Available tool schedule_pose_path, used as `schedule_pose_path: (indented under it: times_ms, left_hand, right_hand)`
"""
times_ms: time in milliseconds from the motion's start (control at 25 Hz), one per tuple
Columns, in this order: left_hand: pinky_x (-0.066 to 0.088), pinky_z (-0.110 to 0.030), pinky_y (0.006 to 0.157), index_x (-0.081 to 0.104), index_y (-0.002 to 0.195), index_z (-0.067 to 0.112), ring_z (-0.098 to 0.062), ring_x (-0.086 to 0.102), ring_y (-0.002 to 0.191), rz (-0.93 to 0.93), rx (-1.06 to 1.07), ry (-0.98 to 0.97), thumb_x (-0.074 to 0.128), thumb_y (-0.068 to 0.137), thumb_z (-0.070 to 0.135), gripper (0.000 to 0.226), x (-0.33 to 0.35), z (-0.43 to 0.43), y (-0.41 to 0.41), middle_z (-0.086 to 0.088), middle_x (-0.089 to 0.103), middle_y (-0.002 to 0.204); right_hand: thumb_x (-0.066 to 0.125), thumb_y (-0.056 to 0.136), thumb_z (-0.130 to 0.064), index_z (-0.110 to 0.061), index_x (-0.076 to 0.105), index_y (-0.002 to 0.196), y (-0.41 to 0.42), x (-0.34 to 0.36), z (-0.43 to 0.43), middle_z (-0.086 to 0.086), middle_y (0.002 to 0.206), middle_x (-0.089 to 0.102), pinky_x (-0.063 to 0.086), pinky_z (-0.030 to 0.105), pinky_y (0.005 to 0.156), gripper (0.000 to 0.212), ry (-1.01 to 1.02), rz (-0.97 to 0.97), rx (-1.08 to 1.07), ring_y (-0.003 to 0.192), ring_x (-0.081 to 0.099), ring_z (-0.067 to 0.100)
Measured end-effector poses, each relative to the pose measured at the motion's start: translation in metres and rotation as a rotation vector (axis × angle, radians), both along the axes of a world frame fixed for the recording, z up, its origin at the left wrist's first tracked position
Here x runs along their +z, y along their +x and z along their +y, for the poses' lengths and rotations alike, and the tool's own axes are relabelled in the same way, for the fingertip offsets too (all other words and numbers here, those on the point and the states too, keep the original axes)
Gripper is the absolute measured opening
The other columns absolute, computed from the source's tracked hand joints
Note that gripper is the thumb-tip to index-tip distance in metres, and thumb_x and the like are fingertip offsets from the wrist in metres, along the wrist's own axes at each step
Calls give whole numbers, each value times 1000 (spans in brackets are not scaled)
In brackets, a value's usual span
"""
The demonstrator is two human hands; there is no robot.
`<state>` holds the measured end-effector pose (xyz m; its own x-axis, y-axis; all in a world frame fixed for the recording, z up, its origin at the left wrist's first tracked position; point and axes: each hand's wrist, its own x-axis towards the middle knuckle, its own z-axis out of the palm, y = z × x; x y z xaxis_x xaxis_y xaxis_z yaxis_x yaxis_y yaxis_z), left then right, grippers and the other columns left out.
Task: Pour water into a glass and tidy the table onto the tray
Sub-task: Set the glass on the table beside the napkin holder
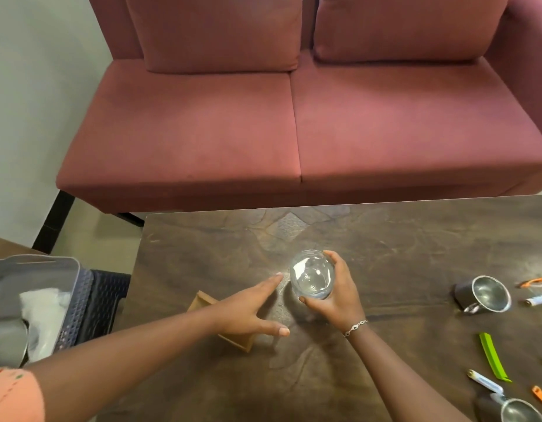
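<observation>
A clear drinking glass (311,275) with some water in it is held just above the dark wooden table (400,239), near its middle. My right hand (335,295) grips the glass from the right, fingers and thumb curled round it. My left hand (251,309) is spread flat with straight fingers just left of the glass, its fingertips close to it without touching. Under my left hand a small wooden coaster-like square (202,303) lies on the table, partly hidden.
A steel mug (484,295) lies on its side at the right, and a second steel mug (516,411) stands at the bottom right. Near them lie a green clip (493,357), white tubes and orange bits. A grey basket (35,287) with white cloth stands left of the table. A pink sofa (294,123) lies beyond.
</observation>
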<state>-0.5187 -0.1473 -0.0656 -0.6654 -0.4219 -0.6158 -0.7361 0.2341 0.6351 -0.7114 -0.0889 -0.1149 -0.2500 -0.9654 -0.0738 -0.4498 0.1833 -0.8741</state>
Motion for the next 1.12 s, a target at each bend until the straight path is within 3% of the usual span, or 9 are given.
schedule_pose_path:
  times_ms: [160, 280, 360, 680, 800, 960, 1120]
  left_hand:
    - [12, -21, 114, -7, 148, 25, -7, 7, 144, 2, 22, 46, 63, 79, 51, 102, -13, -8, -8, 8, -2, 158]
    - [14, -27, 118, -8, 148, 26, -8, 6, 144, 10, 19, 53, 63, 78, 53, 103, -21, -11, -13, 8, -3, 158]
    - [15, -29, 119, -8, 148, 26, -9, 6, 145, 9, 8, 45, 64, 78, 52, 104, -23, -13, -16, 8, -3, 158]
    - [13, -23, 115, -8, 148, 23, -8, 6, 144, -18, -22, 19, 64, 80, 48, 102, -21, -11, -10, 7, -4, 158]
    - [15, -27, 118, -7, 148, 24, -8, 5, 144, -18, 5, -24, 64, 79, 49, 102, -7, -7, -1, 8, -5, 158]
    - [12, -24, 117, -5, 149, 22, -7, 3, 144, -20, 73, -79, 63, 81, 48, 99, 21, 2, 20, 7, -6, 158]
    - [7, -21, 115, -3, 149, 18, -8, 1, 145, -24, 129, -169, 59, 84, 45, 94, 59, 21, 48, 4, -5, 158]
  right_hand:
    - [86, 53, -20, -12, 37, 128, -5, -20, -10, -6, 118, 46, 34, 11, 92, 90, 37, 24, 16, 110, 47, 11]
    - [86, 56, -17, -13, 37, 128, -5, -27, -15, -11, 115, 42, 28, -2, 85, 88, 68, 37, 26, 108, 42, 5]
    - [85, 56, -17, -13, 36, 128, -6, -31, -17, -10, 116, 43, 29, -3, 83, 87, 71, 34, 14, 108, 43, 6]
    - [85, 58, -23, -10, 31, 135, -7, -31, -16, 2, 131, 42, 31, 20, 96, 94, 125, 134, 49, 115, 39, 8]
    - [83, 61, -31, -8, 26, 140, -9, -25, -14, 7, 143, 33, 31, 32, 108, 99, 144, 260, 92, 131, 33, 18]
    - [75, 71, -38, -7, 23, 143, -5, 1, -5, 11, 151, 25, 28, 42, 113, 95, 187, 480, 169, 142, 19, 26]
    - [85, 55, -39, 3, 46, 128, 15, 30, 4, 24, 132, 51, 37, 51, 98, 94, 185, 723, 274, 121, 50, 41]
